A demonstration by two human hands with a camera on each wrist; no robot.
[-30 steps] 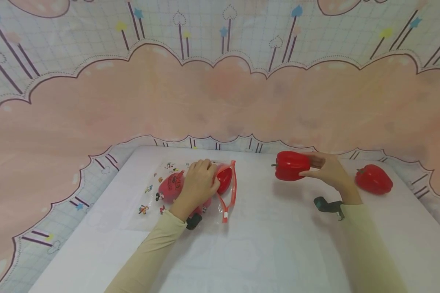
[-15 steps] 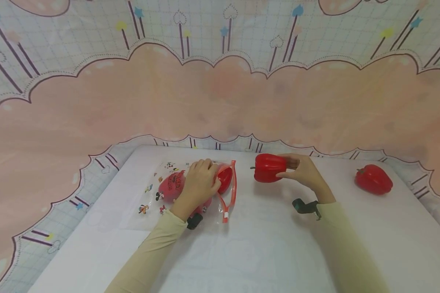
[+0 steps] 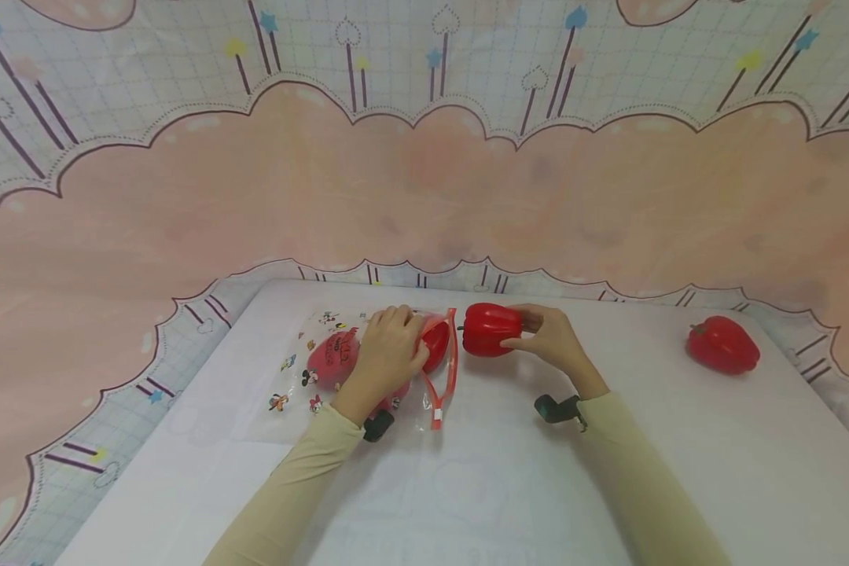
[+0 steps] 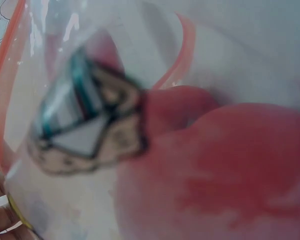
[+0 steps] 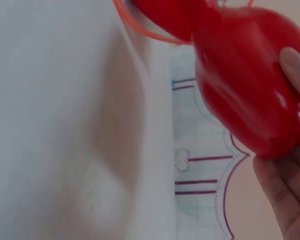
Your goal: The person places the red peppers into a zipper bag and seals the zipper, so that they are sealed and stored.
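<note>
A clear zip bag (image 3: 297, 424) with cartoon prints and a red zip edge lies on the left of the table, its mouth open toward the right. Red bell peppers show inside, one of them (image 3: 435, 346) right at the mouth. My left hand (image 3: 389, 350) grips the bag's upper side near that opening. In my right hand (image 3: 548, 334), thumb and fingers hold another red bell pepper (image 3: 490, 330) by its base, stem pointing left, just beside the zip edge. The right wrist view shows this pepper (image 5: 250, 75) against the red rim. Through the film, the left wrist view shows blurred red peppers (image 4: 230, 170).
One more red bell pepper (image 3: 723, 344) lies on the right of the white table (image 3: 467, 487). A patterned cloth (image 3: 424, 189) hangs behind the table's far edge. Dark wrist cameras sit on both wrists.
My right hand has carried its bell pepper leftward and slightly down, from the right of the table to the bag's mouth. The left hand and the bag have stayed in place.
</note>
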